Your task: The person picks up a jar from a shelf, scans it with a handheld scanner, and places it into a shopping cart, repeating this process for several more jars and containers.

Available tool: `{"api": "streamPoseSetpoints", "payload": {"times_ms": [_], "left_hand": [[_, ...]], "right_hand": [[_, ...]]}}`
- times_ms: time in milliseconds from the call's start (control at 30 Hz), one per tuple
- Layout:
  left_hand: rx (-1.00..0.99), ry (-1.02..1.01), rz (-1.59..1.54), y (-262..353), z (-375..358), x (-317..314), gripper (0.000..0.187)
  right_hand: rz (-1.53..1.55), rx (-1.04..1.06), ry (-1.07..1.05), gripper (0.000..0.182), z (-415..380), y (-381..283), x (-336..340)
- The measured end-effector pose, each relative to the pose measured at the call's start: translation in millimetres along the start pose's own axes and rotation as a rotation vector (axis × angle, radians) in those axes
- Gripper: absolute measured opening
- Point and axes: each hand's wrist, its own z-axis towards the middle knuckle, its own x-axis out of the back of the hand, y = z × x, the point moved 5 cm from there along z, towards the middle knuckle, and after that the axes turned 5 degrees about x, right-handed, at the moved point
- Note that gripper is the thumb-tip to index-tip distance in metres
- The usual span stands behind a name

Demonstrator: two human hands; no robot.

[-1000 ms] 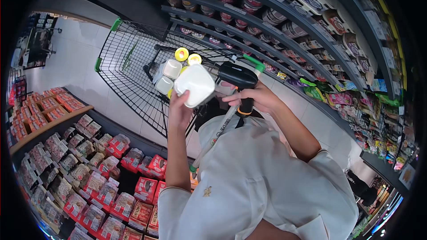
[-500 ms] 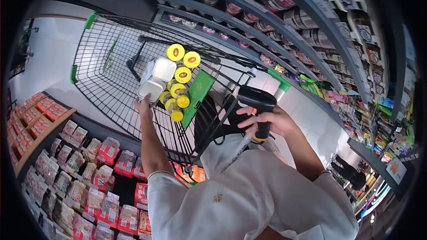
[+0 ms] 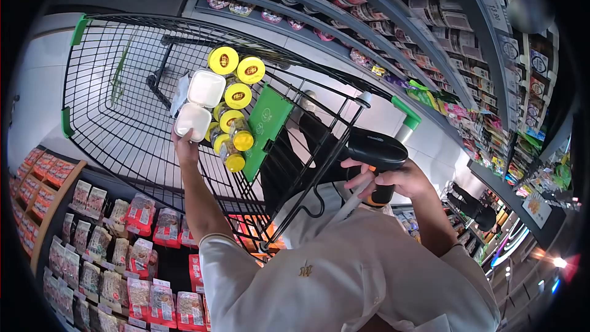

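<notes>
My left hand (image 3: 186, 145) reaches into the shopping cart (image 3: 110, 126), its fingers closed on the edge of a white-lidded container (image 3: 193, 120). A second white-lidded container (image 3: 206, 89) touches it on the far side. Beside them stand several clear jars with yellow lids (image 3: 238, 95); a few of these are tilted. In my right hand (image 3: 402, 178) is a black barcode scanner (image 3: 378, 149) with orange trim, held by its handle in front of my shirt. The scanner's head points toward the cart.
A green panel (image 3: 268, 126) sits at the cart's near end. Shelves of tubs and packets (image 3: 424, 55) run along the right. At lower left are red and clear food bags (image 3: 138, 264) and a wooden rack (image 3: 46, 200). A person in dark clothes (image 3: 473, 209) is farther off at right.
The cart and its contents have shifted left in view. My left hand has stayed at the same container. The scanner has moved right and slightly down with my right hand.
</notes>
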Motion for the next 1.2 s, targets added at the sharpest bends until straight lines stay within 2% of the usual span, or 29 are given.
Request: {"api": "streamPoseSetpoints", "payload": {"times_ms": [133,267,433,500,533,567,600,633,700,733,767,800,833,867,900,967,1067,1167,1200], "left_hand": [[0.012,0.106,-0.023,-5.9,0.8,1.6,0.063],[-0.002,0.126,-0.005,-9.0,5.7,-2.1,0.061],[-0.048,0.213,0.117,-10.8,2.1,-6.7,0.058],[-0.21,0.363,0.382,-14.6,6.3,-0.7,0.06],[-0.282,0.557,0.567,-6.9,-9.8,-11.0,0.067],[-0.363,0.706,0.882,-10.2,3.0,1.7,0.071],[-0.323,0.698,0.951,3.9,-18.0,-22.7,0.071],[-0.429,0.753,1.138,7.6,-31.4,-40.1,0.065],[-0.633,0.6,1.217,4.1,-44.7,-67.5,0.065],[-0.632,0.507,1.162,8.2,-69.7,-95.6,0.066],[-0.454,0.267,0.983,15.1,-90.3,-121.7,0.068],[-0.478,0.243,1.024,-3.3,-77.8,-117.4,0.067],[-0.488,0.268,1.113,0.4,-105.7,-141.4,0.067],[-0.466,0.193,1.083,4.8,-132.9,-163.7,0.068],[-0.49,0.117,1.032,-0.9,-143.2,-172.4,0.063],[-0.42,0.094,1.075,-5.3,-170.6,-192.3,0.055],[-0.333,-0.038,0.786,-12.3,-235.3,-233.6,0.044],[-0.385,-0.024,0.781,-20.0,-286.6,-262.1,0.047],[-0.402,-0.023,0.805,-29.8,-282.7,-258.8,0.052]], "right_hand": [[0.006,-0.007,0.014,0.041,0.8,-0.1,-1.3],[-0.004,0.004,0.014,0.041,0.5,0.2,-1.6],[-0.019,0.024,0.052,0.037,-0.1,-1.0,-5.6],[-0.009,-0.012,0.089,0.041,-3.8,-2.8,-8.8],[-0.017,-0.03,0.129,0.044,-4.9,-3.1,-11.2],[-0.024,-0.047,0.169,0.047,-5.9,-4.2,-12.9],[-0.073,-0.054,0.166,0.042,-6.0,-4.8,-14.7],[-0.105,-0.061,0.181,0.034,-6.1,-2.0,-12.1],[-0.159,-0.045,0.164,0.034,-8.9,-3.0,-14.1],[-0.159,-0.045,0.155,0.036,-9.0,2.3,-9.3],[-0.161,-0.048,0.141,0.038,-7.0,10.1,-1.5],[-0.164,-0.053,0.124,0.04,-7.3,14.8,1.9],[-0.157,-0.043,0.125,0.041,-10.6,14.9,1.3],[-0.151,-0.036,0.124,0.043,-14.4,14.0,0.0],[-0.148,-0.03,0.121,0.045,-19.4,12.3,-2.0],[-0.152,-0.003,0.118,0.047,-30.5,12.2,-3.3],[-0.133,0.079,0.072,0.047,-37.0,25.8,9.1],[-0.143,0.079,0.018,0.046,-47.7,38.0,21.6],[-0.144,0.097,0.009,0.049,-51.5,43.2,26.1]]}}
